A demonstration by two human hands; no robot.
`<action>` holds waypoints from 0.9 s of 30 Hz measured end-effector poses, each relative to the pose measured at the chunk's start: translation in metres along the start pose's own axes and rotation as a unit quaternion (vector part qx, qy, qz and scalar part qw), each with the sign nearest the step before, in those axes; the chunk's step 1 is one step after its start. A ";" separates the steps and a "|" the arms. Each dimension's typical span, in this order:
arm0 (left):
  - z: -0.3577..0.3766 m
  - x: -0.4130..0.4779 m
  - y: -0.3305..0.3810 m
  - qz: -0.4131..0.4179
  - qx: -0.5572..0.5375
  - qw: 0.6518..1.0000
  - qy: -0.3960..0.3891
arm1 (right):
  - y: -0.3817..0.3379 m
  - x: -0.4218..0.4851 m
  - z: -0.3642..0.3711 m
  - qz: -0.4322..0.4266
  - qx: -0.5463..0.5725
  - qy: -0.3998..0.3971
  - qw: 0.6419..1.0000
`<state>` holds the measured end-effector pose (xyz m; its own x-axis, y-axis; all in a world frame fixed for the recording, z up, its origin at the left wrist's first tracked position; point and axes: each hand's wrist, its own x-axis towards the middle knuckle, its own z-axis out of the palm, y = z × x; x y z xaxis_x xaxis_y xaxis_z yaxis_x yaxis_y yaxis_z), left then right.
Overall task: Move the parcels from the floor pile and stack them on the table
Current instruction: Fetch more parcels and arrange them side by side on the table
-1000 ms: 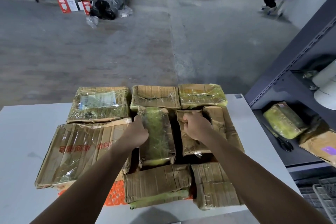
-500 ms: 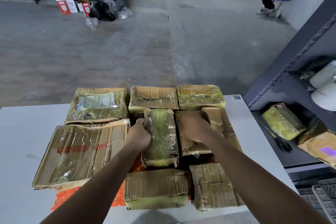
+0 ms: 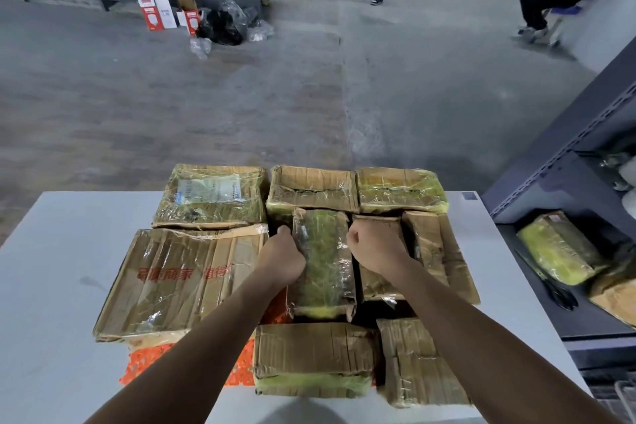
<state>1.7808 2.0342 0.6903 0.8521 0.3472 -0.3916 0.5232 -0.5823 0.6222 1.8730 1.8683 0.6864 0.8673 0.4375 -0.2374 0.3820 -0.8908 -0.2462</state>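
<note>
Narrow parcel (image 3: 323, 262) atop stack (image 3: 179, 279), table (image 3: 62, 268) centre — left hand (image 3: 280, 256) grips left edge, right hand (image 3: 377, 244) clenched at right edge (hold unclear); seat it flat, squared.

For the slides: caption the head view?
Left hand grips a narrow parcel, right hand beside it, among parcels on the table.

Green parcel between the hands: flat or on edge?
Flat: the green parcel lies broad face up on the pile, with the left hand gripping its left edge.
</note>
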 end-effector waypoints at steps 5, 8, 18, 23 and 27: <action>-0.001 -0.007 -0.001 0.033 0.016 0.999 -0.017 | -0.010 0.001 0.000 0.050 0.003 -0.021 0.999; -0.003 -0.007 -0.005 0.048 0.001 0.998 -0.044 | -0.019 0.000 -0.002 0.073 -0.010 -0.031 0.997; -0.006 -0.013 -0.019 0.063 0.020 0.997 -0.043 | -0.033 0.001 -0.005 0.116 -0.002 -0.064 0.991; -0.010 -0.012 -0.024 0.079 0.057 0.995 -0.007 | -0.039 0.000 -0.005 0.123 0.016 -0.059 0.990; -0.009 -0.012 -0.030 0.074 0.081 0.994 0.029 | -0.054 -0.001 -0.008 0.117 0.067 -0.050 0.990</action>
<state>1.7550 2.0538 0.6828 0.9215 0.2876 -0.2609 0.3868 -0.7392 0.5514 1.8542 1.9147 0.7078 0.8884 0.2366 -0.3934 0.1226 -0.9481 -0.2934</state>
